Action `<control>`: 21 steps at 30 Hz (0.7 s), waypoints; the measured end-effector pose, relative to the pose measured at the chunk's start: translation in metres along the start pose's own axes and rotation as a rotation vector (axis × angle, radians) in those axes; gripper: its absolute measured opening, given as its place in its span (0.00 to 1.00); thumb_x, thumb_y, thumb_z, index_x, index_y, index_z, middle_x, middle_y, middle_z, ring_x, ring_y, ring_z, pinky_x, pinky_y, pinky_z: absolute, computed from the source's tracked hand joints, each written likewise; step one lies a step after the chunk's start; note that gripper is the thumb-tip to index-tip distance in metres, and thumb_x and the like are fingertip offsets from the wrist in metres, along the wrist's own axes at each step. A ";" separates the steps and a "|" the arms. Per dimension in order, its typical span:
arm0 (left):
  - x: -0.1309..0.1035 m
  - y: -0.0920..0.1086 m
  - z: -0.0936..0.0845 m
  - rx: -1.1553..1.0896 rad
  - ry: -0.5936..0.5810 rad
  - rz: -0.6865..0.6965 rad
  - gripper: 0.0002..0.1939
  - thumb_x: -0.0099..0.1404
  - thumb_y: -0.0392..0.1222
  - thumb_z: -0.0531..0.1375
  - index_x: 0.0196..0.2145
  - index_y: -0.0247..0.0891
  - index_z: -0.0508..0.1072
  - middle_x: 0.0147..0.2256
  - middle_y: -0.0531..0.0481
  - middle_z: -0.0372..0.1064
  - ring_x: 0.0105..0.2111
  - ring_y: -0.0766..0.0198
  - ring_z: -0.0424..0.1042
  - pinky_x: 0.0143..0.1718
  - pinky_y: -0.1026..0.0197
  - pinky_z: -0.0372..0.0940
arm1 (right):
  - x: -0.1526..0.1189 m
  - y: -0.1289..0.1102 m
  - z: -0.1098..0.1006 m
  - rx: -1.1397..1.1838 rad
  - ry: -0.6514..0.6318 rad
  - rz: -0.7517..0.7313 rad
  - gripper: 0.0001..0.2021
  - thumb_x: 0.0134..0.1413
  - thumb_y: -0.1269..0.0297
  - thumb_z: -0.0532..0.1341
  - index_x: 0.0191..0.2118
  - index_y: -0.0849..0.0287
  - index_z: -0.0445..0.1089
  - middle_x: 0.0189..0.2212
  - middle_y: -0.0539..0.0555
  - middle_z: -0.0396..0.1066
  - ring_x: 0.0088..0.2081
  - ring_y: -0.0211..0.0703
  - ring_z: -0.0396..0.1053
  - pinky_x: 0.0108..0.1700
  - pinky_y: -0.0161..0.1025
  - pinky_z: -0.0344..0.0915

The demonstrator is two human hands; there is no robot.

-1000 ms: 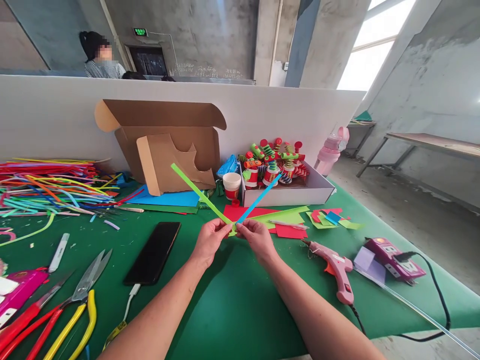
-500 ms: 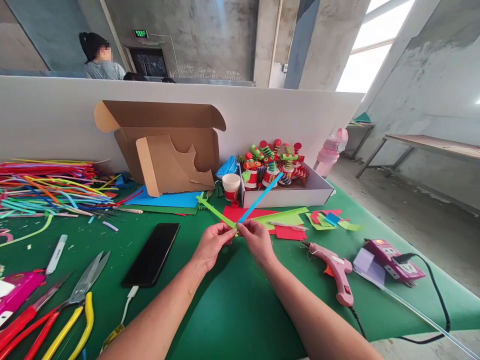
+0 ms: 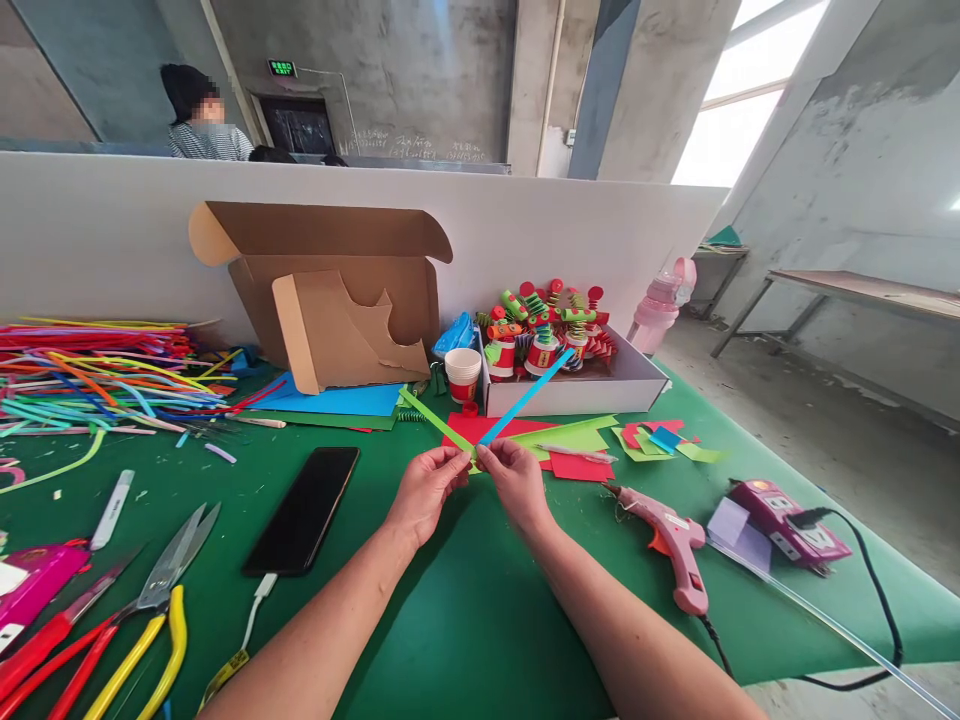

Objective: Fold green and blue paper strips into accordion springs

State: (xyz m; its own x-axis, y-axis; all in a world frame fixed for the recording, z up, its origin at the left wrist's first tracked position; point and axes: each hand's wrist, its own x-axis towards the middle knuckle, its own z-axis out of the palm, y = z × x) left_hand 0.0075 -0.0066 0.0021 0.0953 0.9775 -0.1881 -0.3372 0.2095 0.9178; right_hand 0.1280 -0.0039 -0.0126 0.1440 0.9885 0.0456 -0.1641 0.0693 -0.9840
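Observation:
My left hand (image 3: 429,487) pinches the near end of a green paper strip (image 3: 435,418), which slants away to the upper left. Close beside it, my right hand (image 3: 516,482) is closed on the near end of a blue paper strip (image 3: 529,400) that points to the upper right. The two strips meet between my fingertips in a V; my fingers hide how the ends overlap. Just beyond my hands lie red paper (image 3: 581,466) and green paper (image 3: 577,433) pieces, with a pen-like tool (image 3: 577,452) across them.
A glue gun (image 3: 667,540) lies to the right, a phone (image 3: 304,510) to the left. Scissors (image 3: 176,555) and a pipe cleaner heap (image 3: 112,375) are farther left. Behind stand a cardboard box (image 3: 337,235), paper cups (image 3: 462,372) and a white box (image 3: 577,396) of paper figures.
The blue strip has tipped slightly to the right, and the green strip's far end has shifted a little right. Both hands stay close together and closed.

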 end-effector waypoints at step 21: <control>0.006 0.003 -0.012 0.171 -0.017 0.115 0.16 0.43 0.49 0.70 0.21 0.34 0.72 0.21 0.53 0.67 0.23 0.70 0.61 0.27 0.65 0.58 | 0.001 0.003 -0.007 0.460 -0.186 0.436 0.17 0.25 0.59 0.77 0.22 0.62 0.74 0.21 0.50 0.73 0.23 0.32 0.67 0.37 0.35 0.71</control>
State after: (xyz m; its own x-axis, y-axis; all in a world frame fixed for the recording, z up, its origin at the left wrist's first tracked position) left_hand -0.0036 0.0004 -0.0008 0.0818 0.9939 -0.0738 -0.1834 0.0878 0.9791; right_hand 0.1347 -0.0032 -0.0163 -0.1939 0.9430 -0.2706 -0.5753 -0.3327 -0.7472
